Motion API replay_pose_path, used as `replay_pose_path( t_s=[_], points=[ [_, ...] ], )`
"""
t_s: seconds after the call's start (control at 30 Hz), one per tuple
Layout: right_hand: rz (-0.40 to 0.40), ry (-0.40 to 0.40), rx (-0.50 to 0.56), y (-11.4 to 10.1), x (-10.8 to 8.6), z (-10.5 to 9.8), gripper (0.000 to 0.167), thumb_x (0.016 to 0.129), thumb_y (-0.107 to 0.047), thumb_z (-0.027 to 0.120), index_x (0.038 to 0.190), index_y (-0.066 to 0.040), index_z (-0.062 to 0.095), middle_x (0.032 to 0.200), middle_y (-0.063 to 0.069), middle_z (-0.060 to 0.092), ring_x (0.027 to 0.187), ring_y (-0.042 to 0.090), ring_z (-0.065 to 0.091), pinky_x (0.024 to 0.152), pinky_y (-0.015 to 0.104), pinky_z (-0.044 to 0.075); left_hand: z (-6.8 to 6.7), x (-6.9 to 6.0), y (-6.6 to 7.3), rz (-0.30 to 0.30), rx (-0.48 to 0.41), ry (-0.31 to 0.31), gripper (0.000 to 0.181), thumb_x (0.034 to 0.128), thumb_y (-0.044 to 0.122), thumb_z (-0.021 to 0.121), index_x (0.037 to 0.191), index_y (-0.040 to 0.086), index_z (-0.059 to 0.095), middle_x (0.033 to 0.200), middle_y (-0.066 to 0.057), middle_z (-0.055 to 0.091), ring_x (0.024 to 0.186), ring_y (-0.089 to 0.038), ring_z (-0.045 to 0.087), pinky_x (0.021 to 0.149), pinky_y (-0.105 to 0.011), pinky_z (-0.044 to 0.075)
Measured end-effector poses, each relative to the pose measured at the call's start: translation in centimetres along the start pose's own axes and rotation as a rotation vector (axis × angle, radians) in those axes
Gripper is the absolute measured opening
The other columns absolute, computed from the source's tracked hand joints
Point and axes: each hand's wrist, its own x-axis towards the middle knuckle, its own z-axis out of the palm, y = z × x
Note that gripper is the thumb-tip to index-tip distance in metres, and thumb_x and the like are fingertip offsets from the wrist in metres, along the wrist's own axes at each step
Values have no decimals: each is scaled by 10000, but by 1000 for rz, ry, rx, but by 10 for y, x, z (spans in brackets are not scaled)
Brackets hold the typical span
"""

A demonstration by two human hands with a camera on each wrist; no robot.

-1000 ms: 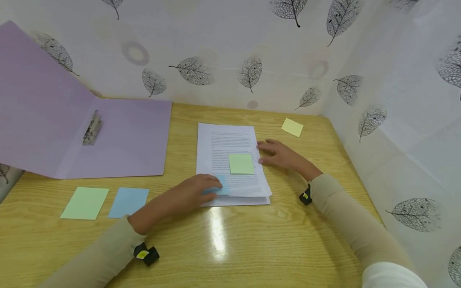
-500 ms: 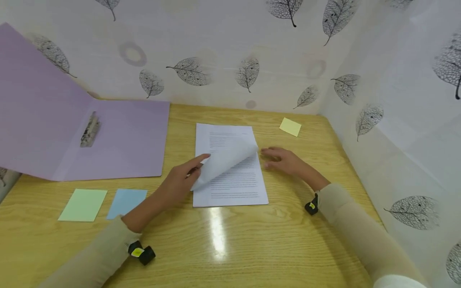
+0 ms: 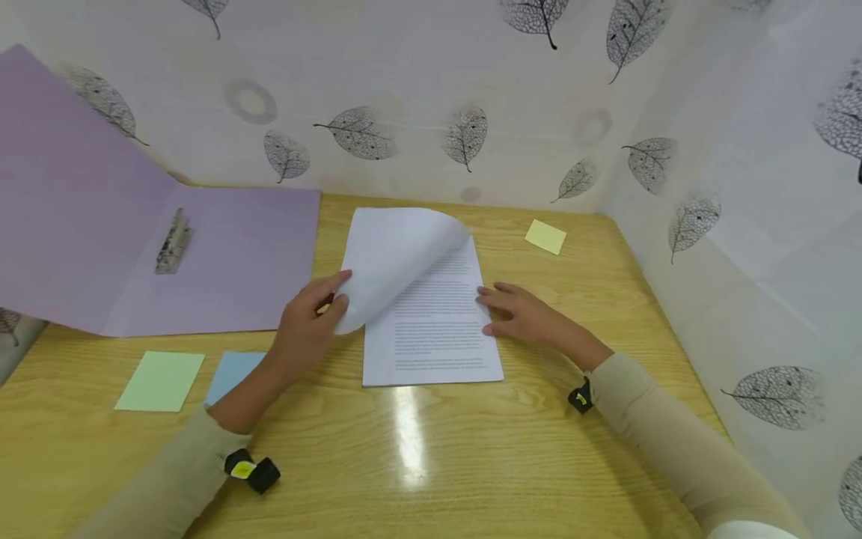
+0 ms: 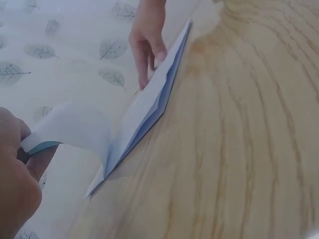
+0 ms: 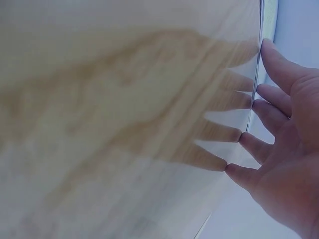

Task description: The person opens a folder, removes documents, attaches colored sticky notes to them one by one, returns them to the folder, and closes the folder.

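One printed stack, mid-table, between both hands, long axis running near to far: rightward of left hand, leftward of right hand. One top sheet, raised and curled, held at left between thumb and fingers of left hand, the nearer of the two. Right hand loosely spread, gripping nothing, fingertips at the stack's right edge. One open purple folder, far left.

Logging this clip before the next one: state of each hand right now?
Left hand: holding, pinching the turned-up sheet near its edge.
Right hand: open, fingertips at the right edge of the paper stack.
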Motion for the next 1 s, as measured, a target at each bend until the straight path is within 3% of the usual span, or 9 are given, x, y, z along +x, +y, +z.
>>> replay_pose_path(
  t_s=[0.13,0.23,0.37,0.47,0.6,0.7,0.93,1.0],
  points=[
    [9,-11,5,-1,-1,-1,669,940,-356,718,1503,-88,473,1617,63,364,1519,418,214,1213,603,218,-12,-1,0,-32,-21,50,475,1062,357,512,1523,258,455,1342,-89,546,1121,-187,517,795,-111,453],
    [10,-18,-3,-1,-1,-2,675,940,-355,717,1507,-86,465,1620,71,355,1518,426,211,1207,615,219,-21,-1,0,-67,-56,102,477,1059,313,526,1526,245,452,1464,-89,491,1180,-193,551,775,-119,508],
    [10,-25,-9,-2,-1,-2,684,935,-346,723,1508,-78,461,1618,87,356,1513,441,211,1199,629,222,-35,3,-4,-115,-119,191,465,1042,262,570,1498,210,495,1419,-84,500,1085,-116,573,724,-136,533],
    [6,-28,-9,-1,-1,-3,685,932,-332,728,1507,-72,461,1616,96,358,1510,449,213,1196,631,226,-44,5,-9,-164,-145,260,452,1026,232,600,1471,191,533,1374,-13,503,1032,-54,562,735,-101,511],
    [6,-35,-5,-1,0,-3,684,933,-322,727,1509,-70,456,1620,98,351,1513,448,205,1198,629,223,-58,6,-17,-251,-131,325,442,1024,238,597,1463,224,544,1305,71,471,905,-56,498,620,-124,454],
    [7,-39,-12,-1,0,-3,686,937,-330,721,1513,-73,451,1623,96,347,1516,444,201,1199,627,223,-68,5,-24,-302,-91,357,448,1029,261,584,1474,250,530,1325,54,474,841,-73,464,565,-164,412],
    [18,-51,-8,-1,1,-4,691,937,-332,720,1517,-76,444,1629,91,335,1520,441,187,1201,630,216,-88,5,-42,-373,-34,401,467,1042,266,544,1504,227,493,1396,-29,473,786,-70,439,558,-163,401],
    [20,-52,-4,-1,2,-4,692,936,-333,720,1517,-75,446,1629,92,333,1521,440,184,1202,629,213,-92,5,-46,-394,-39,405,475,1043,262,535,1514,228,478,1471,-48,454,858,-56,478,595,-132,429]
  ],
)
